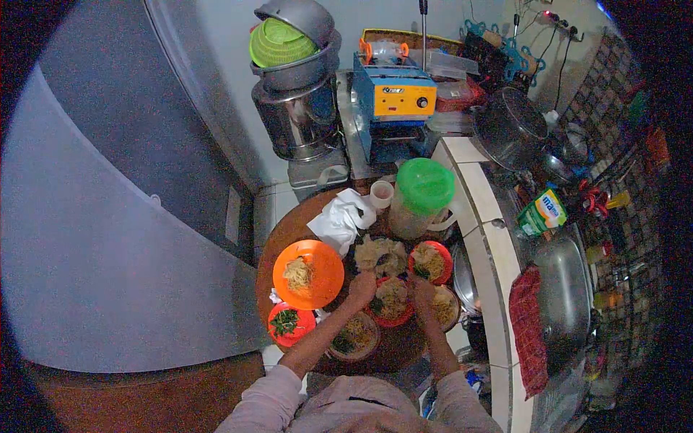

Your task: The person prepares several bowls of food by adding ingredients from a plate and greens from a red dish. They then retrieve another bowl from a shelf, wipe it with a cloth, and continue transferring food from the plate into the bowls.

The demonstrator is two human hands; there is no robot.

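My left hand [363,287] is closed at the left rim of a red bowl [395,325] of noodles and greens. On the opposite rim, my right hand [421,290] is closed too; the fingertips of both are hard to make out. Below my left forearm stands a brown-rimmed bowl [352,358] of noodles, and a similar bowl [457,315] sits beside my right wrist. Another red bowl [449,267] of noodles is farther back on the right. Just beyond my hands lies a clear plastic bag [379,252] with pale contents.
On the round wooden table [278,231] are an orange plate [332,268] with noodles, a red plate [307,332] of greens, a white plastic bag [339,220], a cup [381,193] and a green-lidded pitcher [426,184]. A tiled counter [480,209] with a sink [563,281] borders the right.
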